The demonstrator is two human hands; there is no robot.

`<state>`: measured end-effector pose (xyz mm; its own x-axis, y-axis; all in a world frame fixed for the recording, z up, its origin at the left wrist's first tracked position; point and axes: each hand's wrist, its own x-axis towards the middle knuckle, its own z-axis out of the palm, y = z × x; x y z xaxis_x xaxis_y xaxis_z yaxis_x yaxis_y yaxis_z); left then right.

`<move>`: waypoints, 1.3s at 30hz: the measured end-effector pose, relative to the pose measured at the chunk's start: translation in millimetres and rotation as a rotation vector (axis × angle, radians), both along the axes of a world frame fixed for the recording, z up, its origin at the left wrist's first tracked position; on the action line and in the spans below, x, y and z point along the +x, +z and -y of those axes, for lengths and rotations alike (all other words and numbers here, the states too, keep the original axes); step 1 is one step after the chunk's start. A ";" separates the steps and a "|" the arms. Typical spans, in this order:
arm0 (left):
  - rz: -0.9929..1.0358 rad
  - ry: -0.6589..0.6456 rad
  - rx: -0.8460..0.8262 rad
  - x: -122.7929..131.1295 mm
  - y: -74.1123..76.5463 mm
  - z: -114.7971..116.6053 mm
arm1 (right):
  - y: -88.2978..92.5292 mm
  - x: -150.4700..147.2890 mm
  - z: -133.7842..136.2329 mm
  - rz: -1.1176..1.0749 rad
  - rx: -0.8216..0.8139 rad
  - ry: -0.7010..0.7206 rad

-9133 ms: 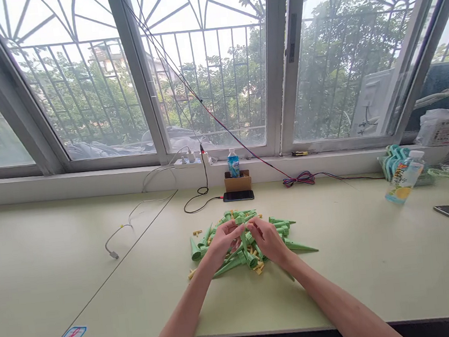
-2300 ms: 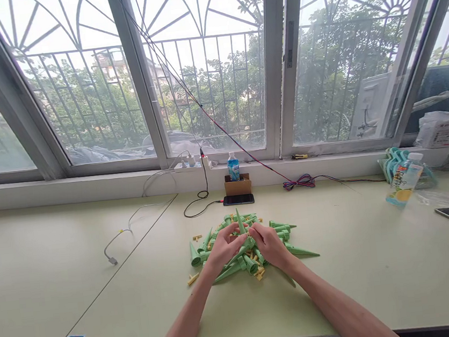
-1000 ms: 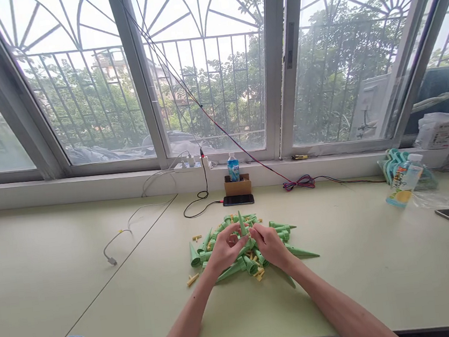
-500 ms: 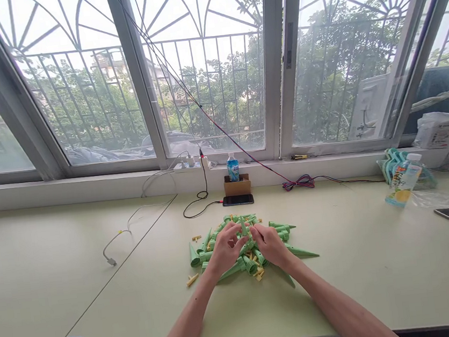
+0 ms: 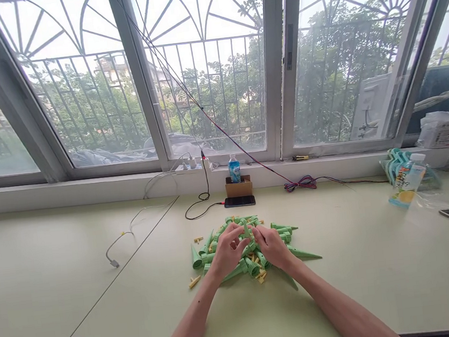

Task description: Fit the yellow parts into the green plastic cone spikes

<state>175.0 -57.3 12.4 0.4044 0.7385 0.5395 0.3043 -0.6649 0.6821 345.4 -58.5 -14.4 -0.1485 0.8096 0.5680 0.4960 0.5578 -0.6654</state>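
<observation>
One green cone (image 5: pixel 246 230) is pinched between two hands. It points up and sits just above the middle of the pile of green cones (image 5: pixel 283 230) on the table (image 5: pixel 343 285). The left hand (image 5: pixel 228 249) has its fingers closed on one side of the cone. The right hand (image 5: pixel 271 245) has its fingers closed on the other side, near the bottom end. The fingertips nearly touch each other. Whether a little yellow bit is held there too is too small to tell.

Many more cones lie under and around the hands, pointing every which way. Small yellow pieces (image 5: pixel 194 282) are mixed in with them, and some have rolled out to the left edge of the pile.

I think the cone could slip, because it is smooth, thin at the tip and held only by fingertips. If it drops it will land among cones that look just the same. The wrists are low over the pile, so a bump could push cones and yellow pieces out across the table.

Behind the pile lies a dark phone (image 5: pixel 239 201) in front of a small cardboard box (image 5: pixel 239 189), with a water bottle (image 5: pixel 233 168) on the sill. A white cable (image 5: pixel 124 236) lies to the left. Red and black wires (image 5: pixel 300 184) and a drink bottle (image 5: pixel 407 186) are to the right.
</observation>
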 end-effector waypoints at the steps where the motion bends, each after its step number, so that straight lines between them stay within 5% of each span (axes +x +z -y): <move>1: -0.002 0.004 0.002 0.1 -0.1 0.0 | 0.0 -0.1 -0.1 -0.001 0.002 -0.001; 26: -0.033 0.057 0.079 0.5 -1.3 -1.1 | 1.3 -4.0 1.3 -0.027 0.021 -0.021; 39: 0.093 0.159 -0.087 2.7 0.6 -2.3 | 3.8 -2.9 1.7 -0.110 0.074 -0.144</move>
